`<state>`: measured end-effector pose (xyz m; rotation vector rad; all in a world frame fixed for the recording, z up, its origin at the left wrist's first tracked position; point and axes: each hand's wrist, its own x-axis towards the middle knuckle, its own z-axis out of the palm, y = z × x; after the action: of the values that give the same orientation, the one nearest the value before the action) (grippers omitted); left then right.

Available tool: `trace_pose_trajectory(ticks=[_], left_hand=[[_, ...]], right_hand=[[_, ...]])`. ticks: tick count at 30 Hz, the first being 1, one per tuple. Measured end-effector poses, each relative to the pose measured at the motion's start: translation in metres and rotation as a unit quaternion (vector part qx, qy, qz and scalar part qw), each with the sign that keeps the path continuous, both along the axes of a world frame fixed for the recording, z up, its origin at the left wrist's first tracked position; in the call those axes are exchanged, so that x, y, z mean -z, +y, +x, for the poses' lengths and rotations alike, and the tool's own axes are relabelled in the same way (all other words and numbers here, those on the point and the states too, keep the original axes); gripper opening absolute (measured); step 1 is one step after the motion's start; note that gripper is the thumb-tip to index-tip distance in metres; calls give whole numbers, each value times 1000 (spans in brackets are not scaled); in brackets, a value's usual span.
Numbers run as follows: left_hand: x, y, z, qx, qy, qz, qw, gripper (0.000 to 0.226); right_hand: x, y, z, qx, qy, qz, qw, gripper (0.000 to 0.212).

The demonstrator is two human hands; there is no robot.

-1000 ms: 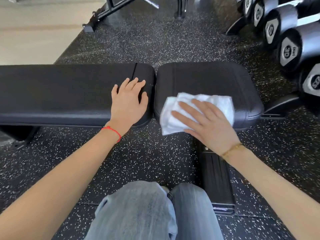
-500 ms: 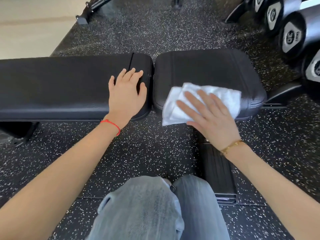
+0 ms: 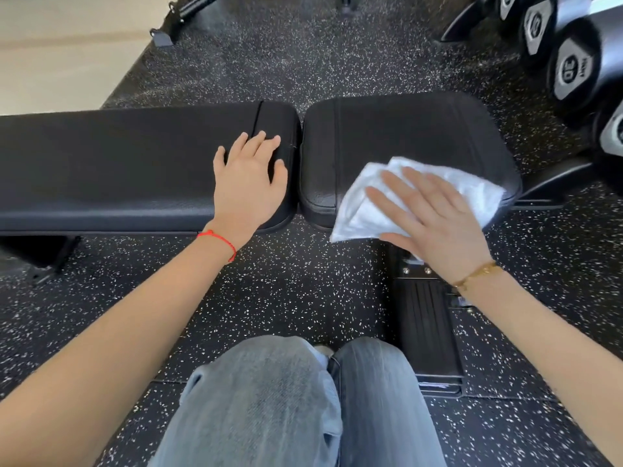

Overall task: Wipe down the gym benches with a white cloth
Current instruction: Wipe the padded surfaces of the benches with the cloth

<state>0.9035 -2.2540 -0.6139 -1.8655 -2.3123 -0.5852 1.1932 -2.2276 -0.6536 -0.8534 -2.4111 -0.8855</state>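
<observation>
Now right hand (image 3: 435, 220) flat, fingers straight, pressing cloth (image 3: 371, 210) on seat pad (image 3: 397, 129); left hand (image 3: 249, 183) flat on long pad (image 3: 118, 156).

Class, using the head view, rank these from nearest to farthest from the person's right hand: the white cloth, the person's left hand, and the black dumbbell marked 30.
1. White cloth: directly under the right hand, on the short black bench pad.
2. Left hand: to its left, on the long black bench pad.
3. Black dumbbell marked 30: far upper right, on the rack.
</observation>
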Motion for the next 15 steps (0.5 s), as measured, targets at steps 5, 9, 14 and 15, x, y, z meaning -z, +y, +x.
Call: trace_pose_trajectory(ticks=[5, 9, 14, 15], left_hand=[[-2, 2, 4, -3, 5, -15, 1000, 46], [-4, 0, 3, -2, 8, 1, 1000, 44], [-3, 2, 28, 45, 11, 25, 999, 43], [-3, 4, 35, 59, 16, 20, 998, 43]], right_hand=[[-5, -2, -41, 15, 5, -27, 1000, 67], [-4, -1, -31, 13, -6, -33, 999, 65], [1, 7, 35, 36, 34, -45, 998, 66], [0, 10, 42, 32, 31, -47, 998, 67]])
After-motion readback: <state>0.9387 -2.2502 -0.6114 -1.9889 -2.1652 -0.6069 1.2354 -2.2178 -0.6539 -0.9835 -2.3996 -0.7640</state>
